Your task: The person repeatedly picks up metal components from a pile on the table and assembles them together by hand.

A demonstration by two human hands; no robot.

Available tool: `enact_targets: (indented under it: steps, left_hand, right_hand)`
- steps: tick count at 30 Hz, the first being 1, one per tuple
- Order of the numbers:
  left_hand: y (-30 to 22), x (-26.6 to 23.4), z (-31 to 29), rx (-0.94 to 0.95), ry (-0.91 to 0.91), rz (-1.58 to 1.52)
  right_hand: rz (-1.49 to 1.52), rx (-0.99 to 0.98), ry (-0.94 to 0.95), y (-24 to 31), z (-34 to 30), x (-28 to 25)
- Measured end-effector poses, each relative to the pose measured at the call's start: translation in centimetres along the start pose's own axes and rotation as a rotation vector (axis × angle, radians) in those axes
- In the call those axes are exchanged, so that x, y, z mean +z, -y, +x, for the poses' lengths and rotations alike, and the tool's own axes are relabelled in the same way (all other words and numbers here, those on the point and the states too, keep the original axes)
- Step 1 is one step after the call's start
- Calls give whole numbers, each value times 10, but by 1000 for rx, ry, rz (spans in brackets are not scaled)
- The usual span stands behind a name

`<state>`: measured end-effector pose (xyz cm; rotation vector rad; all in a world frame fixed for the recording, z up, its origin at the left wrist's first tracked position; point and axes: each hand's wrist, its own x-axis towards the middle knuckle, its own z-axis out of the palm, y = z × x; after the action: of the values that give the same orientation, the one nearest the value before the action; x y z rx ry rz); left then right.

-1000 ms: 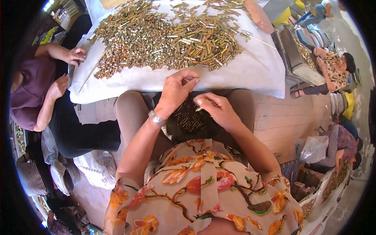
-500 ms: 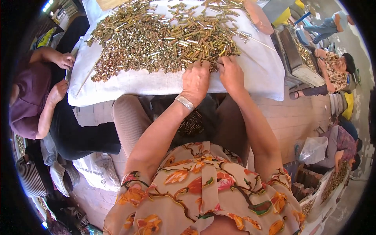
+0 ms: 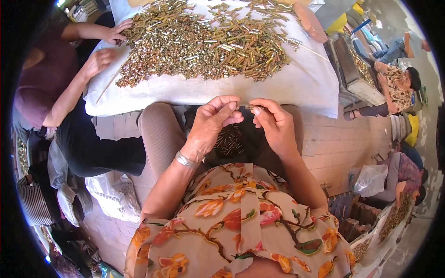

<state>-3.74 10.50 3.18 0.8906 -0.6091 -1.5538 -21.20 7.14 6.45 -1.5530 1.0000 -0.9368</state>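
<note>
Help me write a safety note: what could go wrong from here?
The small part that seems pinched in the right hand could slip and drop among the pieces between the knees. A co-worker's hand by the pile might knock some off the cloth.

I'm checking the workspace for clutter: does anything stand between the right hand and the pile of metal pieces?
Nothing visible does: between the right hand and the pile of metal pieces lies only a strip of white cloth. The left hand is to one side.
</note>
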Motion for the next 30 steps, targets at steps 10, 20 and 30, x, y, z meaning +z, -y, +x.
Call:
enact_targets:
  steps: [10, 20, 30]
  left_hand:
    - [-7, 8, -45, 139, -59, 33]
    - [-3, 9, -54, 307, -102, 143]
    - [-24, -11, -50, 65, 210, 70]
  right_hand:
    - [-219, -259, 6, 18, -18, 19]
    - [-162, -274, 16, 20, -20, 28]
    - [157, -74, 366, 18, -15, 2]
